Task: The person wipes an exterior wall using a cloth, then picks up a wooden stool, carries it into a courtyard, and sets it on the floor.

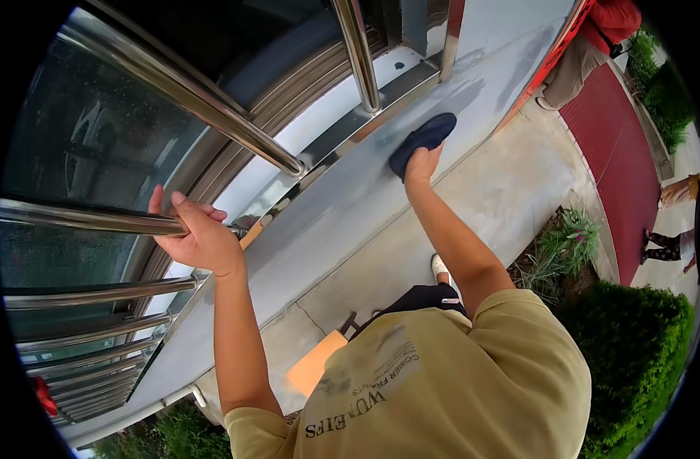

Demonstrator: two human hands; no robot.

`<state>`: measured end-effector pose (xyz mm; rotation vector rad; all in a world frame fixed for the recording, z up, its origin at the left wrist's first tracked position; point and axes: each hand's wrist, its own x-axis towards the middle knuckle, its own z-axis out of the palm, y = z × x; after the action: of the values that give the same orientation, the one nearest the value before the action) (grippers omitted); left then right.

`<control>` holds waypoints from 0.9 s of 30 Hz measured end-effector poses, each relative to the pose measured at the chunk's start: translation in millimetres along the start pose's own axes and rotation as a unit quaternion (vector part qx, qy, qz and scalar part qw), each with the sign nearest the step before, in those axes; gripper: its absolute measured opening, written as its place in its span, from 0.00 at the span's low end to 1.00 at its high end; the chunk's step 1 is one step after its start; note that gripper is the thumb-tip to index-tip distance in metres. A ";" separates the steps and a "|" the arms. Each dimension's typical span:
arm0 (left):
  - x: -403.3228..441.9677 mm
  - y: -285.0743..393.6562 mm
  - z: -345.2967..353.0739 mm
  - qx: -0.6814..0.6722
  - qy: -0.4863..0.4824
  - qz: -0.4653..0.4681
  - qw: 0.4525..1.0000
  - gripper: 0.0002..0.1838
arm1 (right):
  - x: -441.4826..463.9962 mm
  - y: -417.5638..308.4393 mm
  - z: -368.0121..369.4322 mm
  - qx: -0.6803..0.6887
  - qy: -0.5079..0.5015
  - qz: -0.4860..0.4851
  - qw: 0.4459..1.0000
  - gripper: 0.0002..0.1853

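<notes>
My left hand point(200, 236) is wrapped round a shiny metal window bar point(89, 217), near the bar's end at the sill. My right hand point(424, 163) holds a dark blue cloth point(422, 143) flat against the grey wall point(365, 183) under the window. Damp-looking darker patches show on the wall around the cloth. More metal bars stand on both sides of my left hand, in front of the dark glass.
Below me are a paved ledge point(510, 176), an orange-brown board point(317, 362) by my legs, and green bushes point(633, 352). A person in red point(579, 65) is at the upper right; another stands beyond the red strip point(610, 164).
</notes>
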<state>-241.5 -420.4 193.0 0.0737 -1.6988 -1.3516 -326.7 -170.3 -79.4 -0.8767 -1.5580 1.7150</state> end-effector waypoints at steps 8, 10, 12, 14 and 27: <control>1.9 -3.2 -4.5 -0.027 -0.039 0.017 0.999 0.16 | -337.9 45.7 59.7 0.015 -0.074 0.300 0.951 0.30; 1.0 0.2 -5.4 -0.031 -0.050 0.016 0.998 0.16 | -354.9 52.4 64.6 0.041 -0.065 0.476 0.876 0.29; -0.3 3.9 -5.8 -0.031 -0.063 0.019 0.997 0.16 | -321.9 47.0 54.6 0.295 0.010 0.603 0.741 0.17; -1.7 6.1 -6.1 -0.030 -0.072 0.024 0.997 0.16 | -262.4 68.3 35.7 0.362 -0.066 0.620 0.694 0.12; -4.6 0.4 -3.4 -0.028 -0.041 0.065 0.997 0.13 | -222.9 30.4 39.4 0.082 -0.045 0.205 0.974 0.25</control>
<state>-236.4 -420.2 190.3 -0.1235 -1.7014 -1.3190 -234.5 -378.5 -95.8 -1.1034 -1.3295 2.1655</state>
